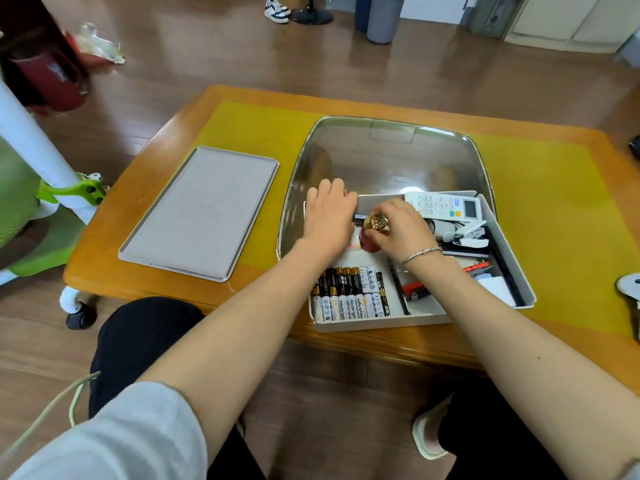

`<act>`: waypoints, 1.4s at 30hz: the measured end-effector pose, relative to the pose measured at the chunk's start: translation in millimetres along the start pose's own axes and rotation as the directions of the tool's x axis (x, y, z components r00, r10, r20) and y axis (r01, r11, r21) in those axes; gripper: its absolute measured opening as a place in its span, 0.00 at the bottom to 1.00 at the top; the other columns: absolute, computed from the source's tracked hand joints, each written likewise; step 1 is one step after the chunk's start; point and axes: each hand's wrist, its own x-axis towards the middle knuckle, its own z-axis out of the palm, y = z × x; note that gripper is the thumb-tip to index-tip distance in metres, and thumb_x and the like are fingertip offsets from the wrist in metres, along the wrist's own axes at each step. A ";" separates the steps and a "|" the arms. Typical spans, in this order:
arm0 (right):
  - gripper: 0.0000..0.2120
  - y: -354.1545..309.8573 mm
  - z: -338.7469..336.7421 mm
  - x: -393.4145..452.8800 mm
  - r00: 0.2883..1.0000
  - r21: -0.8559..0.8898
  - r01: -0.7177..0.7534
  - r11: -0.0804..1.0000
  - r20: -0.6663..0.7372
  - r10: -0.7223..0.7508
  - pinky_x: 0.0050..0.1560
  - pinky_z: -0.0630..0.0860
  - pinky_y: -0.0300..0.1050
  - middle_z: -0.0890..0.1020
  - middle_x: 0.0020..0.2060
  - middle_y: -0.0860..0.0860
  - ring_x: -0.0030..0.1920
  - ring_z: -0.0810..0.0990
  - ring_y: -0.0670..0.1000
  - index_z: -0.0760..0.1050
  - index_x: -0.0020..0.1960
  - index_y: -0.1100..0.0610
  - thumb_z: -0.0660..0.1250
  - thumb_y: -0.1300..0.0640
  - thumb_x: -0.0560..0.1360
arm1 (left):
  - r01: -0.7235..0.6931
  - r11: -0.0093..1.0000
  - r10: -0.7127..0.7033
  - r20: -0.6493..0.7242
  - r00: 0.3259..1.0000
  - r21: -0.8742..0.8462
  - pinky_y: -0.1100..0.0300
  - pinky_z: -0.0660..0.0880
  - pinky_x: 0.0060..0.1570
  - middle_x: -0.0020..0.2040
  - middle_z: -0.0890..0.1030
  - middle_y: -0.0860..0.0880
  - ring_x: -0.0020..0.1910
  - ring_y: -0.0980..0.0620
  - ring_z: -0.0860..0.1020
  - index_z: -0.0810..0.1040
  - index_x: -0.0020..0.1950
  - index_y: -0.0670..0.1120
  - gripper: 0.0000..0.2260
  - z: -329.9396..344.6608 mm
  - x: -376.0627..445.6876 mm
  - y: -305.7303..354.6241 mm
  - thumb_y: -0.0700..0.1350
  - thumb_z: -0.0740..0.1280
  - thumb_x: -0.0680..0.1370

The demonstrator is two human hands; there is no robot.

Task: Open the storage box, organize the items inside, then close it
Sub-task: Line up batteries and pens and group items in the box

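An open white storage box (381,323) sits at the table's near edge. Its grey lid (201,213) lies flat on the table to the left. Inside the box, several batteries (349,294) lie in rows at the front left. A white remote (443,205) and a stapler (471,235) lie at the back right. My right hand (401,226) grips a small red bottle with a gold cap (375,226) over the box's back left part. My left hand (329,216) lies beside it with its fingers over the box's back wall; what they touch is hidden.
A large metal tray (391,150) lies behind the box on the yellow mat (263,129) of the wooden table (104,268). Pens and a red lighter (414,289) lie in the box's right half. A green and white stand (69,188) is at the left.
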 end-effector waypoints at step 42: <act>0.10 6.5 -9.0 -6.3 0.999 0.022 -0.038 0.999 -0.019 0.039 0.52 0.71 0.46 0.78 0.51 0.56 0.52 0.76 0.55 0.78 0.53 0.60 0.65 0.62 0.73 | -0.240 0.969 0.241 0.015 0.970 -0.050 0.53 0.67 0.49 0.54 0.78 0.43 0.55 0.43 0.72 0.75 0.55 0.40 0.10 5.6 31.8 -11.5 0.46 0.60 0.80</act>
